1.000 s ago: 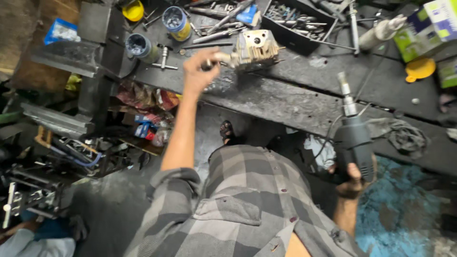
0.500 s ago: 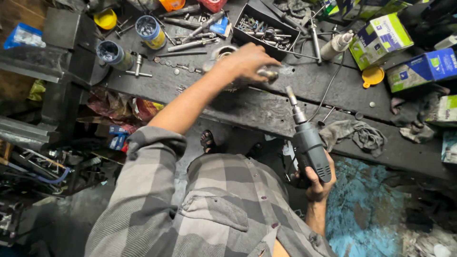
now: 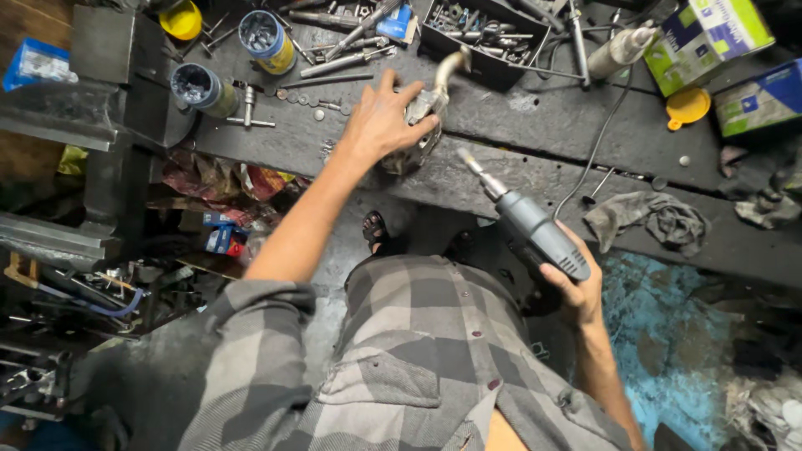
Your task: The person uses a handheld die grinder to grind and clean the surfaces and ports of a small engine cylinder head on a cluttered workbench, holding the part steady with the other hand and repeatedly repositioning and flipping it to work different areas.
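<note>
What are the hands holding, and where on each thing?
The right hand grips a grey power tool by its rear body. The left hand clasps a metal part from above, on the bench.

The drill (image 3: 535, 234) is blue-grey with a silver tip. The metal part (image 3: 422, 125) is dull grey. The shirt (image 3: 401, 367) is checked in grey and black. The counter (image 3: 518, 159) is black. Far right lie a yellow funnel (image 3: 687, 107) and a green-and-white box (image 3: 706, 38). The rag (image 3: 647, 221) is grey.
</note>
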